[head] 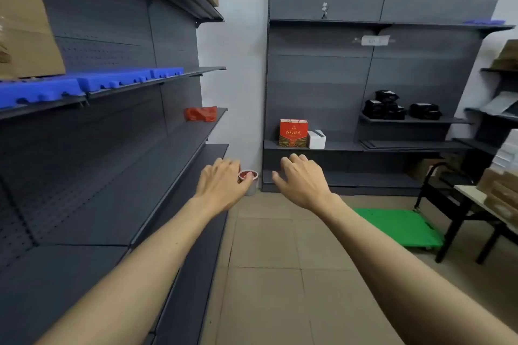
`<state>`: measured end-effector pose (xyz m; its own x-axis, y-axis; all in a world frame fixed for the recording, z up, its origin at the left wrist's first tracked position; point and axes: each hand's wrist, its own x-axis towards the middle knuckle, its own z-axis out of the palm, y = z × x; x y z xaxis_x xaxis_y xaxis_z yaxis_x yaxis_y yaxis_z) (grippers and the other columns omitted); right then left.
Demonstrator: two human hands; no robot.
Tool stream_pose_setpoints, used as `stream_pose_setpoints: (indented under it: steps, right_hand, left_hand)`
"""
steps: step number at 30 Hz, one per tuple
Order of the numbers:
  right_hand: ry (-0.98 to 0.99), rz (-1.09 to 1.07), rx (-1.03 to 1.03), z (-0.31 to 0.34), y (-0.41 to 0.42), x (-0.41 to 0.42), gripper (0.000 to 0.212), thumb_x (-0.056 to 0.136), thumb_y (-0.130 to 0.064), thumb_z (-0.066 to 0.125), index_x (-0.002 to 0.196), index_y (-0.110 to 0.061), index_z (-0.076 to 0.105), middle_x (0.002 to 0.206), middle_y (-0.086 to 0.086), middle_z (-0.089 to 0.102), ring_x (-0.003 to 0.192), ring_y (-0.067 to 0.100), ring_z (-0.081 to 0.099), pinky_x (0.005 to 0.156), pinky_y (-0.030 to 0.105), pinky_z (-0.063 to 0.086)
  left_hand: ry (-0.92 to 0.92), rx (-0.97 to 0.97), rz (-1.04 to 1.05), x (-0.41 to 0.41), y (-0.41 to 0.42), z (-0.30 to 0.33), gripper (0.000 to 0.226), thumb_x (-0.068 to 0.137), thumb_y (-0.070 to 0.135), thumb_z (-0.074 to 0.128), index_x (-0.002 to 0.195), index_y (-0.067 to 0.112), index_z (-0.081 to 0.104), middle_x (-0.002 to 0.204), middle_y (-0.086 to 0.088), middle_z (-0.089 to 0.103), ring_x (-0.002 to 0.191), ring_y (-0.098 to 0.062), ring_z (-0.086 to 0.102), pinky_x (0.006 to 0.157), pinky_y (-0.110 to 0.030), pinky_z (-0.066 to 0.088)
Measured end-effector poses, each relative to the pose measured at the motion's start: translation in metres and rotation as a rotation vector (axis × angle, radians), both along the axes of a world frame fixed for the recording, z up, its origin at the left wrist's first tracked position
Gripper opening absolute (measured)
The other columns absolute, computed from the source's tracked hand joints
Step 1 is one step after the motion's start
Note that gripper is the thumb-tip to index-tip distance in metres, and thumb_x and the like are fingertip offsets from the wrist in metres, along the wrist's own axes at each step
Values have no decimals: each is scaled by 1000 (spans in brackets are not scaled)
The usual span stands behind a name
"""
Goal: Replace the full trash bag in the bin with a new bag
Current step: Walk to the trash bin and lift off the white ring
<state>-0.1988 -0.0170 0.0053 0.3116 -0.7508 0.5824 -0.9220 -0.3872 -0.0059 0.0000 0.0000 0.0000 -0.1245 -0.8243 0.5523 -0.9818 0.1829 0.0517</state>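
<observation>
A small grey bin (251,185) stands on the floor in the far corner, between two shelving units. A red bag (247,175) shows at its rim. My left hand (221,183) is stretched out in front of me and overlaps the bin's left side in the picture; it holds nothing and its fingers are apart. My right hand (301,179) is held out beside it, open and empty, well short of the bin. A crumpled red plastic bag (200,114) lies on the far end of a middle shelf at the left.
Dark shelving (117,171) runs along my left with blue foam trays (92,82) and a cardboard box (26,33). More shelving at the back holds a red gift bag (293,133). A green trolley (400,225) and a table (476,199) stand at the right on the tiled floor.
</observation>
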Motion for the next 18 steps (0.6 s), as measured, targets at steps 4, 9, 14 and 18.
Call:
stream_pose_setpoints:
  steps: [4,9,14,18]
  right_hand:
    - [6,-22,-5,-6,-45,-12,35,95,-45,41,89,-13,53,81,1,47,72,19,40,63,31,30]
    - [-11,-5,-2,-9,-112,-36,36,94,-47,41,91,-13,54,82,1,46,74,20,39,64,32,31]
    - [-3,7,0,-16,-174,-54,32,93,-47,41,80,-17,43,83,3,52,75,21,42,65,32,31]
    - [-28,7,28,-22,-213,-60,33,93,-45,42,77,-16,43,80,3,50,74,21,39,66,32,31]
  left_hand:
    - [9,-23,40,-9,-44,-2,41,94,49,38,104,14,57,100,-5,64,91,-24,56,75,-38,43]
    - [-45,2,54,-30,-103,1,44,95,50,36,112,14,56,108,-5,64,97,-24,55,79,-38,43]
    - [-63,-3,86,-51,-155,6,43,96,49,36,111,13,56,107,-5,64,97,-25,55,80,-39,43]
    - [-76,23,92,-60,-188,6,43,96,48,35,106,12,57,107,-7,64,96,-26,55,79,-40,44]
